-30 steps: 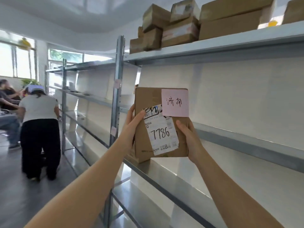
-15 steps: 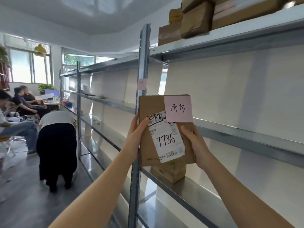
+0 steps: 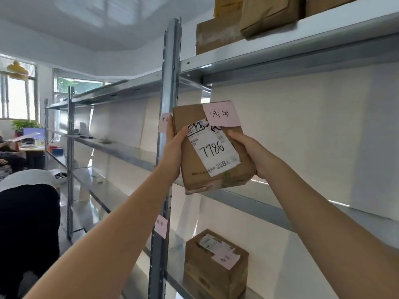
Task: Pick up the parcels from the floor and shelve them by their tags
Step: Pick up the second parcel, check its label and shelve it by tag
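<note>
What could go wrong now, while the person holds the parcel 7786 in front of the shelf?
1. The parcel is tilted and gripped only at its side edges by the left hand and right hand; it may slip.
2. Its lower corner sits close to the middle shelf edge and may catch there.
3. The pink post tag is partly hidden behind the left hand, so matching it with the parcel's pink tag could fail.

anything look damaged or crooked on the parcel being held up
The parcel held between the left hand and right hand is tilted. Its white shipping label marked 7786 sits askew with a wrinkled top edge, and the bottom left corner looks crushed. The pink tag is intact.
</note>
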